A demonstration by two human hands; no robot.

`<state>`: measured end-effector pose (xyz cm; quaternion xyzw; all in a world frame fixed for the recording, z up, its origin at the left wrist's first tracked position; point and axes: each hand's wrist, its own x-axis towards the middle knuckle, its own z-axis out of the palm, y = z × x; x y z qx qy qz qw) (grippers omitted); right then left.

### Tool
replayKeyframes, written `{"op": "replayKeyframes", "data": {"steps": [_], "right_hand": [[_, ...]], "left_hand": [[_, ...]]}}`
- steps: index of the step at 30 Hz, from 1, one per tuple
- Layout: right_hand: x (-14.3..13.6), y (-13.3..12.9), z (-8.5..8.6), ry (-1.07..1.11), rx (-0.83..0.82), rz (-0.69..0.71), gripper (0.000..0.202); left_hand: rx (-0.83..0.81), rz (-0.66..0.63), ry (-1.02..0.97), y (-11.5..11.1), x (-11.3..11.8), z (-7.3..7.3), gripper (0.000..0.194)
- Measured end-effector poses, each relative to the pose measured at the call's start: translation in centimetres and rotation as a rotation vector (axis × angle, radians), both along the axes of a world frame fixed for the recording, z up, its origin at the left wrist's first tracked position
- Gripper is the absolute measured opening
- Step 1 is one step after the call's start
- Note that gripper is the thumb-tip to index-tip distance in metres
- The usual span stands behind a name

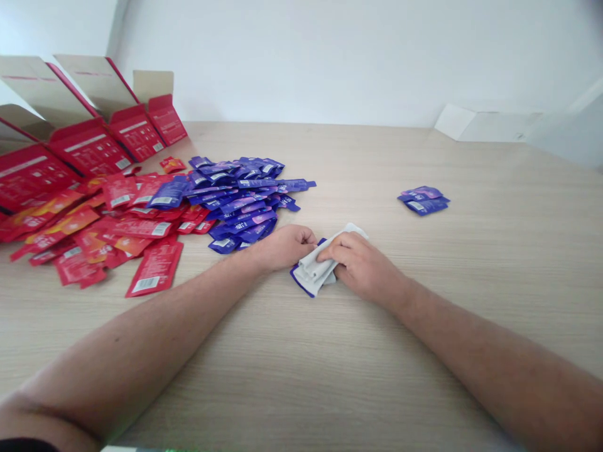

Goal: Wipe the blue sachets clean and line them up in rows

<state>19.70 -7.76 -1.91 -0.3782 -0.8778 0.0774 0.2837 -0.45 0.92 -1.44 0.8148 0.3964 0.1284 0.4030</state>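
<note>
In the middle of the table a blue packet (pixel 301 284) lies mostly hidden beneath a folded white cloth (pixel 316 266). My right hand (pixel 360 263) is closed on the cloth, its thumb and fingers pressing it against the packet. My left hand (pixel 289 246) is at the packet's far left edge with curled fingers, pinching that edge as far as I can see. Just beyond my left hand spreads a heap of blue packets (pixel 245 204). Two or so more blue packets (pixel 424 201) lie stacked off to the right.
Red and orange packets (pixel 153 267) are heaped on the left, against the blue heap. Behind them stand several red cardboard boxes (pixel 136 132) with raised flaps. At the back right, a white box-like object (pixel 490 125) rests by the wall.
</note>
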Motion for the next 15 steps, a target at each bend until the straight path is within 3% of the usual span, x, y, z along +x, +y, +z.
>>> {"op": "replayKeyframes", "data": {"steps": [5, 10, 15], "right_hand": [[-0.19, -0.21, 0.10, -0.042, -0.004, 0.097, 0.034], [0.13, 0.11, -0.08, -0.006, -0.004, -0.023, 0.034], [0.08, 0.07, -0.07, -0.028, 0.002, 0.082, 0.032]], "left_hand": [[0.014, -0.021, -0.001, -0.07, 0.00, 0.14, 0.020], [-0.005, 0.001, -0.007, 0.03, -0.04, -0.18, 0.021], [0.005, -0.004, 0.002, -0.14, 0.03, 0.08, 0.020]]}}
